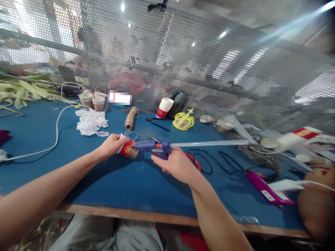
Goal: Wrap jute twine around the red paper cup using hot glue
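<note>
In my left hand (112, 145) is a red and white paper cup (126, 147), tipped on its side, with brown twine wrapped round its base end. My right hand (176, 164) grips a blue hot glue gun (157, 148), with a long clear glue stick (209, 143) poking out of its back. The gun's nozzle is at the twine-covered part of the cup; whether it touches I cannot tell. Just beyond the cup lies a spool of twine (131, 118), a loose loop of it near my left fingers.
Behind are blue-handled pliers (158, 124), stacked paper cups (165, 107), a yellow crown-shaped piece (184, 121) and a dark kettle (179, 103). Left stand twine-covered cups (98, 101) near white gloves (91, 121) and a white cable (57, 129). Right lie black cords (204, 160) and a purple box (269, 190).
</note>
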Available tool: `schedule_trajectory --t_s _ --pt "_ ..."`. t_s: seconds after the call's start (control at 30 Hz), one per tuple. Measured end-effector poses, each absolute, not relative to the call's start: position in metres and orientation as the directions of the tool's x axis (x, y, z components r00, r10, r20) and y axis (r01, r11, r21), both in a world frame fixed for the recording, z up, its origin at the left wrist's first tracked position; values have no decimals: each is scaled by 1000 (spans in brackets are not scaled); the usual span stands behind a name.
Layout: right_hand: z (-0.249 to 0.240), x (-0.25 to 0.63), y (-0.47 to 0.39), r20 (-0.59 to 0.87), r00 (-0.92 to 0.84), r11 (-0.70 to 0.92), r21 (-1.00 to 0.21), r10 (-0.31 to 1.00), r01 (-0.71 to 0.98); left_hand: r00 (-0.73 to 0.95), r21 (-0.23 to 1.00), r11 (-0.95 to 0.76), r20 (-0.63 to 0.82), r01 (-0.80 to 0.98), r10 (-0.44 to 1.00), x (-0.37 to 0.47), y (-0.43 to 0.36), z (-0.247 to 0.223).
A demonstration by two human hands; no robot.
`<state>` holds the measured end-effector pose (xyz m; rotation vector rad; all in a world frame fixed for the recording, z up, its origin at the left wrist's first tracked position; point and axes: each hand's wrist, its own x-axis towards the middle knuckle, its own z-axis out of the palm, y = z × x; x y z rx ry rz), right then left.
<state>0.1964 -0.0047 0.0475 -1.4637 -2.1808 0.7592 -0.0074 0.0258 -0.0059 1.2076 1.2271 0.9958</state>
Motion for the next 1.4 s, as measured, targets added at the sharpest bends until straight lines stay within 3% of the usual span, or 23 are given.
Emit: schedule_trajectory --t_s 0.4,0.93,1.4 --pt "49 196 -7 62 -367 330 -594 928 734 126 986 78 -97 144 987 -8 26 -8" --pt "48 199 -1 -14 -303 218 -664 953 716 153 941 -68 18 332 988 -10 25 -9" --pt "49 198 0 -33 -289 181 -711 957 680 201 920 -122 48 372 978 -11 24 -7"
